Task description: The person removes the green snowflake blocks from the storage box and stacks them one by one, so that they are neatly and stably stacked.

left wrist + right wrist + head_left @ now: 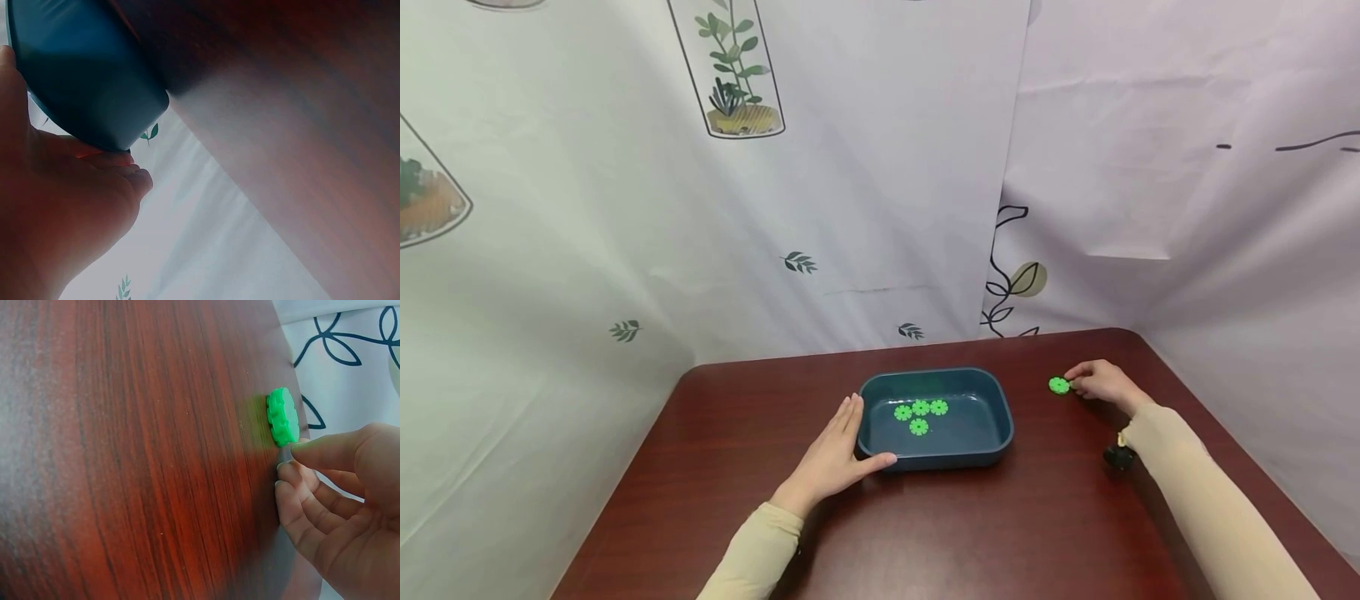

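Note:
A dark blue rectangular dish (pixel 936 461) stands on the table, with several flat green notched discs (pixel 918 427) lying inside on its bottom. My left hand (pixel 829 457) rests against the dish's left end, fingers straight along the side and thumb at the near rim. The left wrist view shows this hand (pixel 81 194) beside the dish's outer wall (pixel 94 81). To the right of the dish, my right hand (pixel 1105 383) pinches at the edge of a small stack of green notched discs (pixel 1058 385). In the right wrist view, thumb and curled fingers meet the stack's rim (pixel 283 417).
The dark red wooden table (pixel 1000 533) ends at the back against a white printed cloth (pixel 850 192). More cloth hangs at the left and right sides. A black object (pixel 1118 457) is at the right wrist, by the cuff.

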`<control>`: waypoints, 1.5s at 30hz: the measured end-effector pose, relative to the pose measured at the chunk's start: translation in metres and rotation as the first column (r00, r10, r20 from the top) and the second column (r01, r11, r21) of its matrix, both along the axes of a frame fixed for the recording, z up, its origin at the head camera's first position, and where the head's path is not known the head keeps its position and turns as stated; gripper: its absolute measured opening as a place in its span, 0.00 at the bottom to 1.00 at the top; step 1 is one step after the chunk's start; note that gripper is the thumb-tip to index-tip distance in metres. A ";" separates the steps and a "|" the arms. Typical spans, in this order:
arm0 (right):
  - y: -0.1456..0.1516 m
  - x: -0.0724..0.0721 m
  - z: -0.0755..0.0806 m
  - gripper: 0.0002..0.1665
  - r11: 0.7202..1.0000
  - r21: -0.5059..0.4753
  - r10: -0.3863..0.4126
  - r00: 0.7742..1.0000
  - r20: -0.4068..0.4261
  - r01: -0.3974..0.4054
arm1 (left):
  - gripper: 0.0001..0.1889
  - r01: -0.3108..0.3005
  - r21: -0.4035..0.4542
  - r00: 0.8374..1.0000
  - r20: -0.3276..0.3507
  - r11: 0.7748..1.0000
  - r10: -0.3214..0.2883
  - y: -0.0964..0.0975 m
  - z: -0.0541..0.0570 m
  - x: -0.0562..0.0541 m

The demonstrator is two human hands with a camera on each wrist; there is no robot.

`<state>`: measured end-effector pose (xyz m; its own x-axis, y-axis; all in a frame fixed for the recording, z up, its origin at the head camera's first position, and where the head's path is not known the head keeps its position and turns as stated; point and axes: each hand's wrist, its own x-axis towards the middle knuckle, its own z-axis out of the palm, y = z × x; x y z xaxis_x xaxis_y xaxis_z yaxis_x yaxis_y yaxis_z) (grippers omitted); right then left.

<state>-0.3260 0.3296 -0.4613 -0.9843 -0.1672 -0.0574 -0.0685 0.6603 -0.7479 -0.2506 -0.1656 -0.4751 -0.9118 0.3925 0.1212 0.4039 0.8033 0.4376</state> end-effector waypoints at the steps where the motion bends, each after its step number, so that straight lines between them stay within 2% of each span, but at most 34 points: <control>1: 0.000 0.000 0.000 0.15 1.000 0.002 0.003 1.000 -0.001 -0.003 | 0.64 0.000 0.000 1.000 -0.002 1.000 0.000 0.000 0.000 0.000; 11: 0.002 0.001 -0.003 0.16 1.000 -0.003 0.008 1.000 0.014 -0.008 | 0.64 -0.001 -0.003 1.000 0.010 1.000 0.001 0.000 -0.001 0.000; 17: 0.001 0.002 -0.002 0.18 1.000 0.014 0.007 1.000 -0.008 -0.007 | 0.65 -0.003 -0.005 1.000 0.007 1.000 0.003 0.001 -0.002 0.000; 21: -0.005 0.000 -0.003 0.25 0.994 0.110 0.018 0.998 -0.053 -0.013 | 0.65 0.005 -0.003 1.000 0.001 1.000 -0.005 0.000 -0.002 0.001; 26: -0.016 -0.005 -0.002 0.34 0.970 0.237 0.080 0.991 -0.104 -0.054 | 0.64 0.003 -0.001 1.000 -0.002 1.000 -0.003 -0.001 -0.001 0.001; 30: -0.021 -0.004 0.000 0.32 0.966 0.249 0.101 0.989 -0.105 -0.072 | 0.64 0.000 0.001 1.000 0.002 1.000 0.000 -0.001 0.000 0.001; 45: -0.020 -0.005 -0.002 0.29 0.968 0.248 0.067 0.994 -0.089 -0.043 | 0.64 0.002 -0.002 1.000 0.002 1.000 -0.002 -0.001 0.002 0.001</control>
